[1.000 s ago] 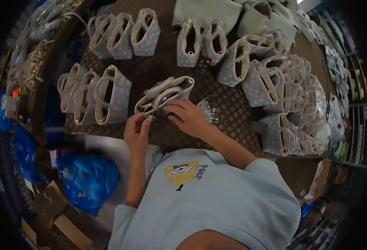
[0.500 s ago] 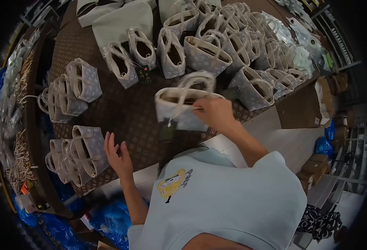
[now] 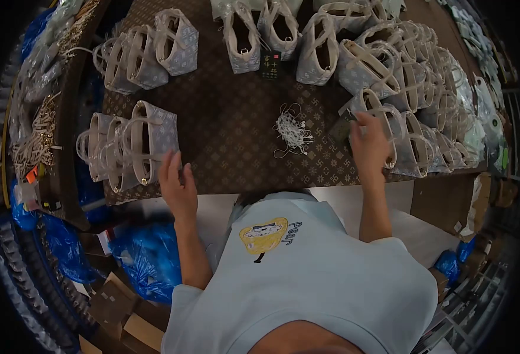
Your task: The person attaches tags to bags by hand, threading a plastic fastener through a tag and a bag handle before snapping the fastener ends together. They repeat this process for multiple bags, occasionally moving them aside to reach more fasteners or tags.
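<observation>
My right hand grips the rim of a small grey patterned tote bag at the near edge of the crowded pile of such bags on the right. A dark tag hangs beside my fingers. My left hand hovers open, fingers spread, at the table's near edge, just right of three upright bags. Between my hands lies a bundle of white strings on the brown patterned tablecloth.
More bags stand at the far left and far middle, with a dark tag among them. Metal chains and straps lie on the left. Blue plastic sacks and cardboard boxes sit below.
My right hand has carried the bag from mid-air in front of me to the right-hand pile and set it down. My left hand stayed near the three bags.
</observation>
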The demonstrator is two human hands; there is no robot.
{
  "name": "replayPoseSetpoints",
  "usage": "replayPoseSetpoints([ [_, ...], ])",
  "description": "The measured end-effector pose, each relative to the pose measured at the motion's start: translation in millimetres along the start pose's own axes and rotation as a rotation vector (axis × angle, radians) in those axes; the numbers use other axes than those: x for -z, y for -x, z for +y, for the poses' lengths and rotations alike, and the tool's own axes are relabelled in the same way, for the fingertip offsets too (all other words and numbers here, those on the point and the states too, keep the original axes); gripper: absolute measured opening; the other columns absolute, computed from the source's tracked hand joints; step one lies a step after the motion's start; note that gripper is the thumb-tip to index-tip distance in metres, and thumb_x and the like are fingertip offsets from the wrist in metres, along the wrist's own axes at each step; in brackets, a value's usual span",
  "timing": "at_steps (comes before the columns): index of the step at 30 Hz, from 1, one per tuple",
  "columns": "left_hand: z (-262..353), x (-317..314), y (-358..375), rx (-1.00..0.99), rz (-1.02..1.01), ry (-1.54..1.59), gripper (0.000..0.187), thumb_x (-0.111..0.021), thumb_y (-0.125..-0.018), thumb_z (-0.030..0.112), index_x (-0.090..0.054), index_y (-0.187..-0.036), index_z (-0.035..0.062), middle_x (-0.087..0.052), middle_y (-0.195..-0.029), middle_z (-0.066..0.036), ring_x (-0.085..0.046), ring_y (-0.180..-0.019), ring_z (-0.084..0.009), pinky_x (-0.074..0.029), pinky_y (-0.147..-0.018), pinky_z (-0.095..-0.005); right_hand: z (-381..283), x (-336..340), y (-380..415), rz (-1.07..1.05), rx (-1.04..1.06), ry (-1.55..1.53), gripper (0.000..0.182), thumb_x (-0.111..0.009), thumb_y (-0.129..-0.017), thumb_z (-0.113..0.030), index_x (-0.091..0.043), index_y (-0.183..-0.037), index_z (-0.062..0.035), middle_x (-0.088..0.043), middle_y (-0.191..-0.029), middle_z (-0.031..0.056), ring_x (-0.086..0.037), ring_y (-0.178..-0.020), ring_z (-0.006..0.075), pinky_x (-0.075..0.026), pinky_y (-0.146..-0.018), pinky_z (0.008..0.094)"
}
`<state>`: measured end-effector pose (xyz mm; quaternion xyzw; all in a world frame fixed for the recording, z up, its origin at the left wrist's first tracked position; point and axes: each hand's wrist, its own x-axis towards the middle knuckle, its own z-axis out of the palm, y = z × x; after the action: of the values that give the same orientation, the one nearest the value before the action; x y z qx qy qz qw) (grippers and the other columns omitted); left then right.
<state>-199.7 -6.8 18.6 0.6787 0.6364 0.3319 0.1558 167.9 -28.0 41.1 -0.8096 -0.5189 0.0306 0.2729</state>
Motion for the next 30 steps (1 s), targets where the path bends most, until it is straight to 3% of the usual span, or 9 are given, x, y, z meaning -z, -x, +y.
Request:
replayPoseSetpoints([
  [3,-21,20,-4,-0.149,0.282,-0.403,0.037,-0.06,-0.082,0.014,-0.054,-0.117,0.0062,-0.052,-0.12,-0.015,-0.05,-0.109,-0.0321,-0.043,-0.088,-0.0349,-7,-69,-2,-0.5,0.007,-0.024,0.025,-0.065,-0.077,-0.023,-0.06,-0.098,-0.0119,-0.06,-0.095,0.0081,-0.06,-0.082,0.0284,-0.047,-0.066,0.0377],
  [6,-46,23,-9,0.074,0.298,-0.675,0.042,-0.063,-0.079,0.016,-0.052,-0.119,0.0079,-0.054,-0.114,-0.016,-0.053,-0.102,-0.0345,-0.043,-0.086,-0.0399,9,-137,-12,-0.335,0.029,0.02,0.024,-0.067,-0.076,-0.026,-0.062,-0.095,-0.0119,-0.06,-0.09,0.0077,-0.06,-0.081,0.0275,-0.047,-0.066,0.0375],
  [9,-55,13,-17,0.44,0.017,-0.512,0.037,-0.064,-0.077,0.017,-0.057,-0.113,0.0085,-0.058,-0.101,-0.016,-0.055,-0.092,-0.0336,-0.043,-0.081,-0.0455,16,-169,-32,-0.238,0.128,0.015,0.022,-0.066,-0.076,-0.027,-0.063,-0.091,-0.0116,-0.06,-0.088,0.0076,-0.06,-0.08,0.0269,-0.047,-0.066,0.0387],
  [16,-25,-8,-23,0.088,-0.139,-0.408,0.029,-0.065,-0.074,0.014,-0.062,-0.102,0.0071,-0.061,-0.085,-0.012,-0.056,-0.085,-0.031,-0.045,-0.073,-0.0418,29,-165,-61,-0.515,0.066,-0.054,0.02,-0.066,-0.077,-0.024,-0.064,-0.087,-0.0071,-0.062,-0.076,0.0082,-0.06,-0.07,0.0232,-0.047,-0.065,0.0349],
  [18,-28,-23,-33,-0.164,-0.081,-0.394,0.031,-0.067,-0.073,0.011,-0.061,-0.103,0.0052,-0.062,-0.087,-0.013,-0.056,-0.088,-0.0321,-0.046,-0.075,-0.0386,23,-133,-64,-0.602,-0.166,-0.551,0.016,-0.065,-0.079,-0.019,-0.061,-0.083,-0.003,-0.062,-0.071,0.0051,-0.058,-0.066,0.0137,-0.046,-0.063,0.0284],
  [23,25,-23,-23,-0.286,0.126,-0.226,0.029,-0.065,-0.077,0.018,-0.061,-0.103,0.008,-0.061,-0.096,-0.008,-0.055,-0.092,-0.0251,-0.043,-0.08,-0.0396,-38,-56,-39,-0.669,-0.163,-1.022,0.009,-0.062,-0.081,-0.009,-0.06,-0.078,-0.0008,-0.061,-0.072,0.0022,-0.055,-0.068,0.0073,-0.045,-0.062,0.0226],
  [24,37,-26,-10,-0.257,0.076,-0.008,0.029,-0.065,-0.079,0.021,-0.061,-0.104,0.0069,-0.062,-0.095,-0.008,-0.056,-0.092,-0.0241,-0.043,-0.081,-0.0384,-47,-50,-28,-0.705,-0.153,-1.09,0.007,-0.062,-0.082,-0.007,-0.06,-0.077,-0.001,-0.061,-0.073,0.0023,-0.056,-0.068,0.0074,-0.045,-0.062,0.0219],
  [26,67,-48,10,0.21,-0.333,0.696,0.029,-0.061,-0.084,0.024,-0.06,-0.106,0.0043,-0.063,-0.095,-0.007,-0.059,-0.087,-0.0176,-0.046,-0.077,-0.0325,-73,-44,0,-0.856,-0.046,-1.04,0.008,-0.064,-0.079,-0.008,-0.06,-0.078,-0.0003,-0.062,-0.071,0.0039,-0.057,-0.066,0.0086,-0.045,-0.06,0.0238],
  [30,77,-75,10,0.748,-0.497,1.204,0.024,-0.059,-0.087,0.016,-0.06,-0.106,0.0014,-0.062,-0.105,-0.008,-0.058,-0.09,-0.0104,-0.047,-0.078,-0.0247,-84,-66,46,-0.894,0.199,-0.728,0.013,-0.065,-0.076,-0.011,-0.061,-0.083,-0.0016,-0.062,-0.07,0.0069,-0.059,-0.064,0.0117,-0.046,-0.058,0.026],
])
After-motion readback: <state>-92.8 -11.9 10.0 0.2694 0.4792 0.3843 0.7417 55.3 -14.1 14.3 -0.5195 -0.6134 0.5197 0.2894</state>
